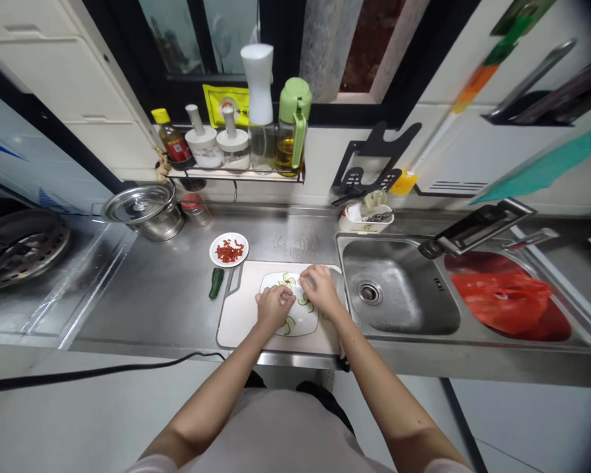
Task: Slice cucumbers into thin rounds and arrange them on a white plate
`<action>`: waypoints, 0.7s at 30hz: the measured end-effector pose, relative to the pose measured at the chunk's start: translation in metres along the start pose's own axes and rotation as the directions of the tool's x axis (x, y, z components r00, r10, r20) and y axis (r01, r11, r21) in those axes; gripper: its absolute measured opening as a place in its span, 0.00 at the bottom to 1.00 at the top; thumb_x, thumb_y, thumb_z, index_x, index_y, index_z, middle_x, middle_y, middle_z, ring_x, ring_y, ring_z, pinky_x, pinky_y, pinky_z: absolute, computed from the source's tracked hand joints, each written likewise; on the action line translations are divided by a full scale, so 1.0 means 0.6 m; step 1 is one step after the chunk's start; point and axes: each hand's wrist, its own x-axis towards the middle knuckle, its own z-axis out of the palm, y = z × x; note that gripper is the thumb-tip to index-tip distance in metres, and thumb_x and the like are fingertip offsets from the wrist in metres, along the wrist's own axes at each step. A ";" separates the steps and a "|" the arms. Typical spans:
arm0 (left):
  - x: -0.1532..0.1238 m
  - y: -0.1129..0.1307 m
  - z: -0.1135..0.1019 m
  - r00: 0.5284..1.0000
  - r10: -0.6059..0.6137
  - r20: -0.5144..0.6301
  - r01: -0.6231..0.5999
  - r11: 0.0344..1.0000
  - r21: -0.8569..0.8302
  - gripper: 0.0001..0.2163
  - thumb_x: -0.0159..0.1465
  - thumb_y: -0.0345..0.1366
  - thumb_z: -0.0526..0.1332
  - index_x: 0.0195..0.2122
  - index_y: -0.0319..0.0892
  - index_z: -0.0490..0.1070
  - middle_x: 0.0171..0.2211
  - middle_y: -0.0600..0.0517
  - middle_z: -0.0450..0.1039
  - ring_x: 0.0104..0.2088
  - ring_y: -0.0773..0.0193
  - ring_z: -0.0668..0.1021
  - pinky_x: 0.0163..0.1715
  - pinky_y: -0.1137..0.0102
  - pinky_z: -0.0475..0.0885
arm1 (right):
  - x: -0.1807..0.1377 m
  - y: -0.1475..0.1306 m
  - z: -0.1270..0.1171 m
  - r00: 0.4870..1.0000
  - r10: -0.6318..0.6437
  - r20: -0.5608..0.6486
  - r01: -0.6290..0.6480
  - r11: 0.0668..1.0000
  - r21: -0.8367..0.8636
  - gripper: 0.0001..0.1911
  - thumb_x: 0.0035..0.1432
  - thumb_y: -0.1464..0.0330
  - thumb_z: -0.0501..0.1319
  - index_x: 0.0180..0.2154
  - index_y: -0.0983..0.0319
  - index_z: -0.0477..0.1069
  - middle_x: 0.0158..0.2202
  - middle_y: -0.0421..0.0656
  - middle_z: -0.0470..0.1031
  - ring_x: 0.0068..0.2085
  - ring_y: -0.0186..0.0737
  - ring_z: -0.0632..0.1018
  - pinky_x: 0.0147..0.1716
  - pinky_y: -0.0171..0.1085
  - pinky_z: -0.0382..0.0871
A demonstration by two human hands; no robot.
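Note:
A white squarish plate (301, 326) lies on a pale cutting board (238, 315), with thin cucumber slices (288, 324) set out on it in small clusters. Some red bits show among the slices near the plate's far edge. Over the plate's left side, my left hand (273, 307) has its fingers curled in a pinch. My right hand (321, 289) is bent over the right side, fingertips drawn together close to the slices. Whatever either hand pinches is too small to make out. Beyond the board, a small white dish (246, 252) holds small red pieces, beside a dark green cucumber piece (216, 283).
A steel sink (403, 315) borders the board on the right; a red plastic bag (505, 299) lies in the second basin. A lidded steel pot (160, 223) stands at the back left, below a rack with seasoning jars and a green-topped oil bottle (292, 125).

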 end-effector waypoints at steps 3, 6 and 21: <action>-0.008 -0.013 -0.011 0.998 -0.018 -0.053 0.017 0.999 -0.037 0.06 0.61 0.40 0.59 0.34 0.47 0.74 0.33 0.54 0.75 0.41 0.61 0.73 0.43 0.65 0.58 | 0.043 -0.018 0.014 0.999 -0.031 0.016 0.031 1.000 0.007 0.07 0.59 0.67 0.55 0.34 0.59 0.71 0.37 0.43 0.71 0.43 0.42 0.67 0.45 0.40 0.61; -0.012 -0.025 -0.018 0.995 -0.044 -0.094 0.039 0.998 -0.058 0.06 0.61 0.39 0.59 0.34 0.46 0.74 0.33 0.54 0.75 0.39 0.61 0.73 0.42 0.65 0.59 | 0.090 -0.037 0.044 0.996 -0.073 0.060 0.074 0.997 -0.013 0.08 0.60 0.67 0.55 0.34 0.59 0.72 0.39 0.44 0.70 0.44 0.43 0.66 0.46 0.40 0.61; -0.028 -0.066 -0.027 0.983 -0.082 -0.163 0.058 0.988 -0.146 0.06 0.61 0.38 0.59 0.36 0.46 0.74 0.30 0.55 0.74 0.33 0.64 0.72 0.42 0.65 0.60 | 0.257 -0.111 0.244 0.894 -0.158 0.419 0.240 0.959 -0.149 0.12 0.60 0.70 0.54 0.42 0.58 0.74 0.44 0.46 0.70 0.45 0.44 0.65 0.42 0.39 0.60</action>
